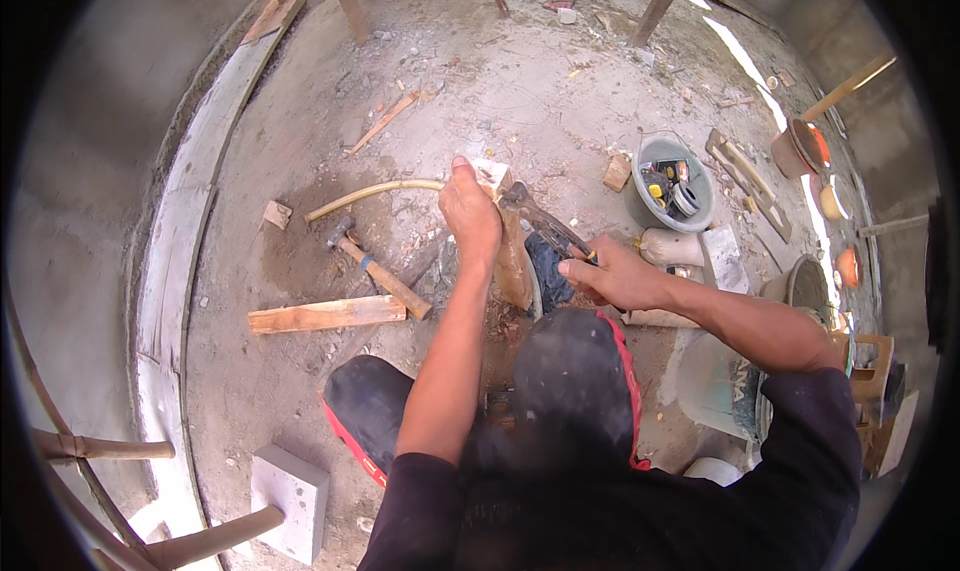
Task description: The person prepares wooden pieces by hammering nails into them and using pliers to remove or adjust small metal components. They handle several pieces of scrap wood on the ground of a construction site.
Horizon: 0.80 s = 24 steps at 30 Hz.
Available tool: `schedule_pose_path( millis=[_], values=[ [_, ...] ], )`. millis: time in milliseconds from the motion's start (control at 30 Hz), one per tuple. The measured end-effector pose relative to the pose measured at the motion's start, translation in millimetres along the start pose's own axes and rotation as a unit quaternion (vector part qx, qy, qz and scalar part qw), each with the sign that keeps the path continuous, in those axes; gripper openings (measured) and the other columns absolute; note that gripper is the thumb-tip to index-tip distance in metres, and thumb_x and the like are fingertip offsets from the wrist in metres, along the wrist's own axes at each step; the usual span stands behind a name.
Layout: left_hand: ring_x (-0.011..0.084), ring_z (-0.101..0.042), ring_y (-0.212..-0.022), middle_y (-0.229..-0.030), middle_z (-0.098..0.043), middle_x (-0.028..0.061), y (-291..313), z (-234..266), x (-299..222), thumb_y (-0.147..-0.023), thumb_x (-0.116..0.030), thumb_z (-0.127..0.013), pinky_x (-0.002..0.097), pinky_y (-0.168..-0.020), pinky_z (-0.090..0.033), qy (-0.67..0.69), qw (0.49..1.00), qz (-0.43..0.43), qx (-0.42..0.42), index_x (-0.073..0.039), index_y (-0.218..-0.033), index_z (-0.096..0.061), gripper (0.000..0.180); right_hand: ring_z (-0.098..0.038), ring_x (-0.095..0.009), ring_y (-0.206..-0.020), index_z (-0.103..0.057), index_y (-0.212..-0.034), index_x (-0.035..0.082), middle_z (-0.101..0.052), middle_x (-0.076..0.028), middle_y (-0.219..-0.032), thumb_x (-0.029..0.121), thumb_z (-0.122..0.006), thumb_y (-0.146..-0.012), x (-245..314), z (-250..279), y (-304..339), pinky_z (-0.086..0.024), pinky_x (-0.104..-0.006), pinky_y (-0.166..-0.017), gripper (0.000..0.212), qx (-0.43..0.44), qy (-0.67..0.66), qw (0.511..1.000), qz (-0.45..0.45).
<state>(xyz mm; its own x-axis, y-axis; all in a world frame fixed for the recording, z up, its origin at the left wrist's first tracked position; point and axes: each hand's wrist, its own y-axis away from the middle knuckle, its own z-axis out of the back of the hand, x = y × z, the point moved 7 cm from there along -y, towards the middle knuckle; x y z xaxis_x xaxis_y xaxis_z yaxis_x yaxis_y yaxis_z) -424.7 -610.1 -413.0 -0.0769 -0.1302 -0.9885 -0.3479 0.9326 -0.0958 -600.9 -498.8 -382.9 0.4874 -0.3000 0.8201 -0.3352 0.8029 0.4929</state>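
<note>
Timber [514, 266] is found upright but tilted near the middle of the floor [225, 271], just beyond the knees [575, 371]; its lower end is not clearly shown. Toward the floor's left edge, an offcut [325, 314] and a hammer [385, 276] are noted lying unheld, well apart from the timber. By the right hand [622, 274] the handles of the pincers [552, 223] are gripped, fingers curled round them. The timber's upper end is held by the left hand [470, 211], thumb raised; its fingers are largely concealed. The work is judged to be in progress: the head of the pincers is set at the upper end, and the timber appears whole. Whether anything has been bitten, loosened or drawn there cannot be told, so the remainder cannot be measured. A hose [370, 193] is lost at the left hand; whether it is held or merely passes behind is undetermined. Toward the right edge, a bucket [652, 155] is seen, its jumbled contents partly hidden by one another. At the far edge, another person's feet [562, 1] are recorded, the body cut off.
</note>
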Motion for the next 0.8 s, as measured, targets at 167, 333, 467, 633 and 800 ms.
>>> schedule_pose_path(
  millis=[167,333,467,633,800],
  values=[
    [0.0254,-0.048,-0.058,-0.058,-0.052,0.0145,3,-1,-2,-0.106,-0.038,-0.037,0.0462,-0.059,-0.037,-0.039,0.999,-0.025,-0.012,0.006,-0.069,-0.052,0.059,-0.052,-0.019,-0.066,-0.059,-0.094,-0.003,-0.055,-0.009,-0.07,0.028,-0.05,-0.102,-31,-22,-32,-0.045,-0.038,-0.064,0.033,-0.134,0.023,0.982,0.13],
    [0.0244,-0.053,-0.064,-0.064,-0.056,0.015,-15,8,8,-0.106,-0.039,-0.036,0.0458,-0.062,-0.039,0.0,0.999,0.015,-0.032,0.003,-0.073,-0.058,0.058,-0.057,-0.025,-0.075,-0.058,-0.113,-0.004,-0.059,-0.019,-0.08,0.023,-0.05,-0.102,-40,-21,-54,-0.047,-0.0383,-0.076,0.03,-0.308,0.012,0.913,0.268],
    [0.0201,-0.058,-0.077,-0.082,-0.064,0.0098,-34,46,44,-0.104,-0.044,-0.038,0.0386,-0.075,-0.045,0.144,0.983,0.102,-0.054,0.002,-0.085,-0.062,0.055,-0.062,-0.02,-0.077,-0.063,-0.11,-0.002,-0.062,-0.009,-0.079,0.028,-0.047,-0.105,-66,-11,-35,-0.05,-0.0343,-0.074,0.034,-0.25,-0.213,0.924,0.197],
    [0.0206,-0.057,-0.093,-0.098,-0.064,0.013,-39,29,45,-0.102,-0.043,-0.04,0.0368,-0.088,-0.043,0.193,0.975,0.101,-0.038,0.006,-0.1,-0.063,0.054,-0.067,-0.025,-0.095,-0.051,-0.131,-0.001,-0.065,-0.016,-0.109,0.031,-0.04,-0.108,-111,93,-12,-0.058,-0.042,-0.083,0.041,-0.333,-0.455,0.816,0.132],
    [0.0196,-0.056,-0.085,-0.09,-0.063,0.0099,-29,-4,37,-0.101,-0.043,-0.041,0.0366,-0.083,-0.043,0.174,0.976,0.129,0.029,0.003,-0.092,-0.062,0.052,-0.063,-0.031,-0.116,-0.037,-0.145,0.001,-0.059,-0.017,-0.132,0.029,-0.039,-0.108,-178,95,15,-0.057,-0.0486,-0.091,0.047,-0.262,-0.496,0.827,-0.044]
  ],
)
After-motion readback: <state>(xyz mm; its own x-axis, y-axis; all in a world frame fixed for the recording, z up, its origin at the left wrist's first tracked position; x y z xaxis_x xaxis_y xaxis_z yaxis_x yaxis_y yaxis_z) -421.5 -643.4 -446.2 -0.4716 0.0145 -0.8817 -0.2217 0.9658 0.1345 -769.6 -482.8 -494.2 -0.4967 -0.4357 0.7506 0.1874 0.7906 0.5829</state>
